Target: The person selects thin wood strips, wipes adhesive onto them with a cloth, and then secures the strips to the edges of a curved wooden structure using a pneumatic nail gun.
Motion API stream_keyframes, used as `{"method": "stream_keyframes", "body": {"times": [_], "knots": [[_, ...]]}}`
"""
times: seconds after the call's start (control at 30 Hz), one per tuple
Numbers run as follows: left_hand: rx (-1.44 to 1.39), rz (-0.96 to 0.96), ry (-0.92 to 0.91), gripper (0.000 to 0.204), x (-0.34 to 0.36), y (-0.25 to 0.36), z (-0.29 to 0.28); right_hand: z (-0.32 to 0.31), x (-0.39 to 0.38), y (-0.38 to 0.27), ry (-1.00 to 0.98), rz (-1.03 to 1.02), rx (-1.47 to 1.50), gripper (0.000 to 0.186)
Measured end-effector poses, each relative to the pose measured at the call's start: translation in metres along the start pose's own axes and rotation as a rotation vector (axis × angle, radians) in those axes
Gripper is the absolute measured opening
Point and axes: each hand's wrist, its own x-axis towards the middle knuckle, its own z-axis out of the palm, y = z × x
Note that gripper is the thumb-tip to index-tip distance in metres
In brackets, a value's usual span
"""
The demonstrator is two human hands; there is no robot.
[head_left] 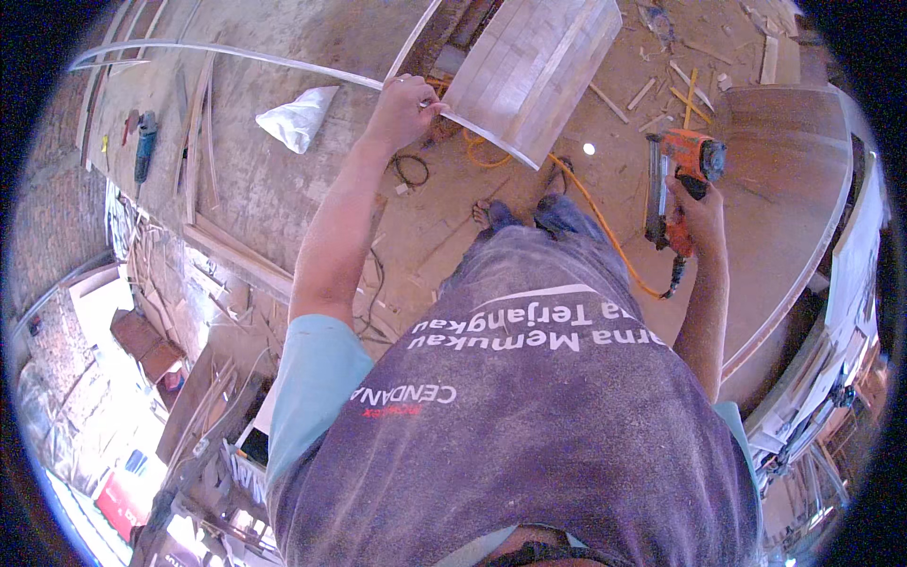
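My left hand [406,109] is closed around a long, thin pale strip [274,64]. The strip bows away to the far left. On the other side of the hand, a pale edge runs along the near end of a wooden panel [534,66] made of narrow joined boards; I cannot tell whether it is the same strip. My right hand [697,203] grips the handle of an orange and black nail gun [690,156], held upright to the right of the panel and apart from it. An orange air hose [605,215] hangs from the tool's base.
A crumpled white bag [297,119] and a teal power tool [145,146] lie at the left. Wood offcuts [642,93] litter the floor beyond the panel. A large curved wooden panel [784,189] stands on the right. My feet [491,213] are close to the panel and hose.
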Motion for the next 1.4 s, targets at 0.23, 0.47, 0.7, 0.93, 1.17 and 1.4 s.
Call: {"method": "stream_keyframes", "body": {"times": [0.23,0.47,0.7,0.93,1.17,1.4], "knots": [[-0.028,-0.091,-0.105,0.021,0.000,0.003,-0.003,0.009,-0.010,0.008,-0.014,-0.044,0.032,0.033],[-0.012,-0.347,-0.309,0.031,0.017,0.019,-0.004,0.011,-0.007,0.003,-0.023,-0.070,0.064,0.031],[0.086,-0.368,-0.455,0.028,0.028,0.039,-0.014,0.001,0.007,0.002,-0.054,-0.026,0.002,0.028],[0.160,-0.350,-0.318,0.027,0.020,0.034,-0.001,-0.001,0.019,0.010,0.020,-0.082,0.000,0.027],[0.194,-0.372,-0.349,0.036,0.021,0.036,-0.007,-0.004,0.028,0.023,-0.006,-0.044,0.057,0.028],[0.184,-0.444,-0.514,0.050,0.041,0.042,-0.008,-0.012,0.040,0.037,0.012,-0.017,0.038,0.026]]}}
